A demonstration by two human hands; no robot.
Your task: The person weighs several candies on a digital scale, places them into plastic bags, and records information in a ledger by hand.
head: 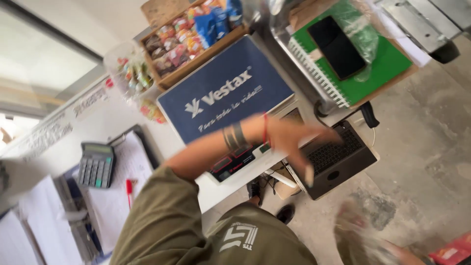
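Head camera, tilted and blurring with motion. An arm in an olive sleeve is crossing the middle of the frame from lower left to centre right, and by its side of the body I am judging it to be the left. The left hand (294,142) is hanging with its fingers spread apart, gripping nothing, over the near corner of a black laptop (338,157). The laptop is sitting open at centre right, just beside a weighing scale (225,93) with a dark blue platform.

At the lower right edge, the right hand (363,235) is smearing into blur. I cannot tell whether it is apart or closed, nor whether it is touching the red packet (454,250) near it.

Judging the reach: the forearm is passing low over the scale's display panel (235,164), so lifting the wrist would be keeping it off the buttons. Fingertips should be coming down flat on the keys.

Edges and room: above the laptop a green spiral notebook (387,64) is carrying a black phone (336,46), crowding that side. A wooden snack tray (191,34) is sitting at upper centre. At left a calculator (96,164) and a red pen (129,189) are lying on a clipboard (122,186). Open room is lying over the concrete floor (427,147) at right.
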